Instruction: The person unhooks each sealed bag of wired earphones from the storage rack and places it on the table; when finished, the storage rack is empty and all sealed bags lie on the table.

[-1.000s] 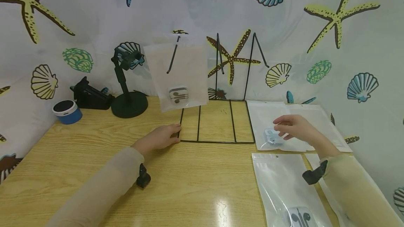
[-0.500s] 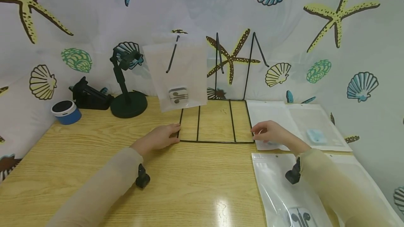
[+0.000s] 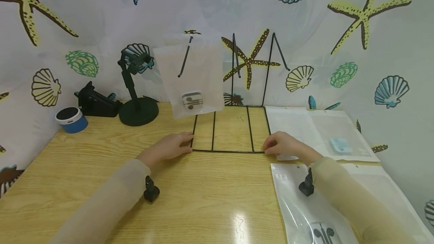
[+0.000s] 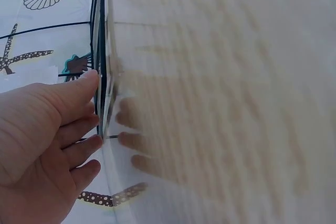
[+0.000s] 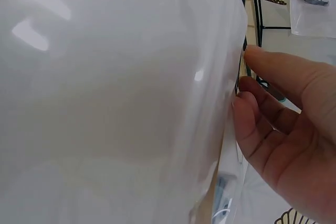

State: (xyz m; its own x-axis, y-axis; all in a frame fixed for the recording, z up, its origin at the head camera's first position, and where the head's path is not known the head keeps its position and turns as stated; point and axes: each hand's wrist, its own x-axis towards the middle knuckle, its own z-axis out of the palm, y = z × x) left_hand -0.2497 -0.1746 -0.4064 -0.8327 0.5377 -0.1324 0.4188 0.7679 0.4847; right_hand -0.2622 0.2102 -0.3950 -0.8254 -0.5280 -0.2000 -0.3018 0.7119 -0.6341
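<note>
A black wire display rack [image 3: 232, 151] with upright hooks stands at the back of the table. My left hand [image 3: 167, 148] holds its left front corner; in the left wrist view the thumb and curled fingertips meet the side wire. At the right front corner, my right hand [image 3: 285, 145] pinches the wire between thumb and fingers, partly covering that corner. From the rack's left hook hangs a clear-fronted zip bag [image 3: 191, 74] with white earphones [image 3: 192, 101] in a case. The right wrist view shows the right fingertips beside a shiny bag [image 5: 131, 98].
Several white zip bags lie at the right, one with earphones [image 3: 323, 232], another with a light-blue packet [image 3: 340, 145]. A blue-and-white round speaker [image 3: 72, 119], a black stand [image 3: 100, 102] and a dark round-based holder [image 3: 138, 112] stand at the back left.
My right hand has moved left from above the bags to the rack's right front corner and closed on it. The left hand has stayed at the left corner.
</note>
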